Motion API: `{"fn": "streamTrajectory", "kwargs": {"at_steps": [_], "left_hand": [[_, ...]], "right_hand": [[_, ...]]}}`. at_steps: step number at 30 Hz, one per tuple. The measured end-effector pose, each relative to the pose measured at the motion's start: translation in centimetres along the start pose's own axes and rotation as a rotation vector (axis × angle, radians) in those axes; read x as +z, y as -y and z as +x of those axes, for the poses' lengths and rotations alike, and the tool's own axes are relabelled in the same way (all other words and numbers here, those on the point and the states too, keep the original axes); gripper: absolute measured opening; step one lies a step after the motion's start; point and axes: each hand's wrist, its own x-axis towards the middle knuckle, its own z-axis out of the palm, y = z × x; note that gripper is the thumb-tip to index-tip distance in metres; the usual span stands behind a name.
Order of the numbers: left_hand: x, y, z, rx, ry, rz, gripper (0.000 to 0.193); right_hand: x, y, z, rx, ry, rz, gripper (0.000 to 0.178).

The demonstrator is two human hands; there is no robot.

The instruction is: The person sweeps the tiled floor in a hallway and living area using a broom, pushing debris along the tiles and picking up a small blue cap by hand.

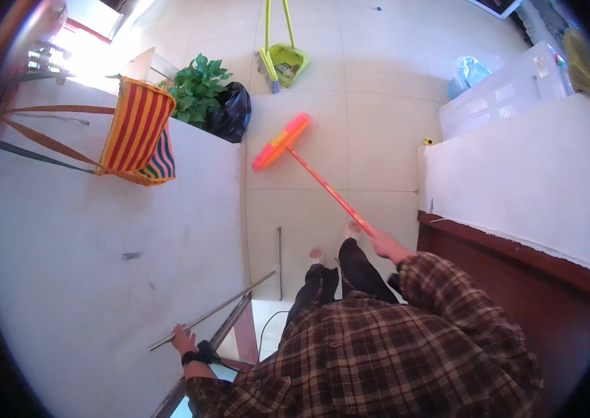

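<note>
Tiled floor (385, 125), pale beige, runs between a white surface (100, 237) on the left and a white ledge (518, 177) on the right. Nearest: plaid shirt (378, 348), dark trousers (361, 272). Left hand (183, 340), black band (197, 354) on wrist, is at a thin metal rod (232, 299) by the white surface's near right corner; fingers touch the rod, cannot tell if they close round it. Right hand (383, 243) is clenched round the handle of an orange broom (324, 184); handle slants away, up-left. Second thin rod (280, 263) lies on the floor, near its left edge. Broom head, orange and pink, is further out, near that same edge; contact with tiles unclear. Striped bag (138, 129) at the white surface's far end, straps trailing left. Black plastic bag (234, 111) and leafy plant (199, 87) just past its far right corner. White plastic container (511, 94) beyond the ledge's far edge. Farthest: green dustpan (282, 53), brush (264, 57) beside it, well apart from the broom head.
</note>
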Motion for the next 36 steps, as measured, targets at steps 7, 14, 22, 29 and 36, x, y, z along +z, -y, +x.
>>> {"fn": "streamTrajectory", "kwargs": {"at_steps": [7, 14, 22, 29, 36], "left_hand": [[0.8, 1.1, 1.9, 0.071, -0.222, -0.218, 0.051], [0.9, 9.2, 4.9, 0.338, -0.088, 0.792, 0.065], [32.2, 6.9, -15.4, 0.674, 1.179, 0.956, 0.043], [48.3, 2.5, -28.3, 1.654, 0.968, 1.126, 0.027], [50.2, 11.3, -36.2, 1.876, 1.556, 1.318, 0.014]], "right_hand": [[2.0, -6.6, 0.6, -0.106, -0.063, 0.048, 0.046], [-1.5, -8.2, -17.2, 0.141, -0.098, 0.064, 0.041], [-1.5, -5.2, -11.7, 0.349, -0.136, 0.344, 0.043], [-6.2, 5.4, 3.9, 0.234, 0.169, 1.248, 0.030], [-7.4, -4.9, -6.9, 0.366, 0.177, 1.362, 0.030]]}}
